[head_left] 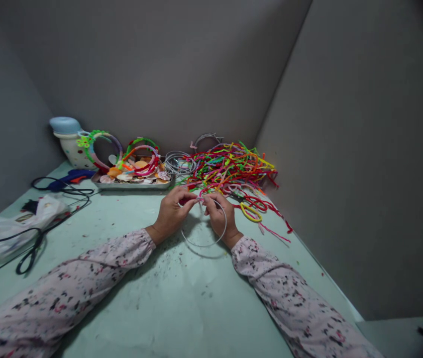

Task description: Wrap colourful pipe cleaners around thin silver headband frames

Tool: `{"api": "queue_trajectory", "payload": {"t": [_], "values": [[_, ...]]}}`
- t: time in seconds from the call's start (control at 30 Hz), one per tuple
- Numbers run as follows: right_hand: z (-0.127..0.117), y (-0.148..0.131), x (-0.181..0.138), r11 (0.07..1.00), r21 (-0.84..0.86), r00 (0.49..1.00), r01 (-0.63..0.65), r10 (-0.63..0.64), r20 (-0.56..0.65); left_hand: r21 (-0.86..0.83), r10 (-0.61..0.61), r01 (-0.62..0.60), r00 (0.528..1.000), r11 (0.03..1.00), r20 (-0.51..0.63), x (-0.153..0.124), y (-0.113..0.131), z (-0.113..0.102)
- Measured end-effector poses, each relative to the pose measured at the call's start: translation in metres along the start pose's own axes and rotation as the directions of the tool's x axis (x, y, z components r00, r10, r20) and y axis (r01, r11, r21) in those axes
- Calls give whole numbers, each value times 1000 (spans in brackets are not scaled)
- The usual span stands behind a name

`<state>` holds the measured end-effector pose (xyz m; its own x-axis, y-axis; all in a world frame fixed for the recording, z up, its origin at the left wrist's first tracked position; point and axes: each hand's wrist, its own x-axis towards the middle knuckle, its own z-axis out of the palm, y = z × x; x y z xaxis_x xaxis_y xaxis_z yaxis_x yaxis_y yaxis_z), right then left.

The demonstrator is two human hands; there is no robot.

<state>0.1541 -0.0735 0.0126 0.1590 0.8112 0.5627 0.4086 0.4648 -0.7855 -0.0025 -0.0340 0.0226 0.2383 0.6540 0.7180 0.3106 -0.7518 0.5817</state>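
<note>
I'm watching left hand [172,211] and right hand [219,215] pinching wire hoop [204,243] at its 12 o'clock rim, with red pipe cleaner [188,201] between fingertips. Hoop is hanging near surface [181,298], colourful pile [234,169] lying at 1 o'clock. I'm judging a steady hoop and tight turns best.

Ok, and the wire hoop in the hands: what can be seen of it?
The hoop is a thin grey loop, bare metal by the look, nearly round. Both hands pinch its top: the left hand from one side, with a red bit at the fingertips, the right hand from the other. Its lower arc hangs toward the person, close over the green table, casting a shadow; whether it touches cannot be told.
</note>
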Motion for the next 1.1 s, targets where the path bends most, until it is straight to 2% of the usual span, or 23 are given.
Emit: {"api": "queue_trajectory", "payload": {"t": [0.47,0.77,1.1], "values": [[-1,-4,1,993,-63,995,103,-103,-7,-2,-41,41,998,999,57,2,0,0],[-1,-4,2,995,-61,997,73,-75,-29,-56,-79,84,993,995,83,3,3,0],[0,-4,2,996,-34,997,77,-78,-24,-37,-36,39,996,999,81,3,4,-2]]}}
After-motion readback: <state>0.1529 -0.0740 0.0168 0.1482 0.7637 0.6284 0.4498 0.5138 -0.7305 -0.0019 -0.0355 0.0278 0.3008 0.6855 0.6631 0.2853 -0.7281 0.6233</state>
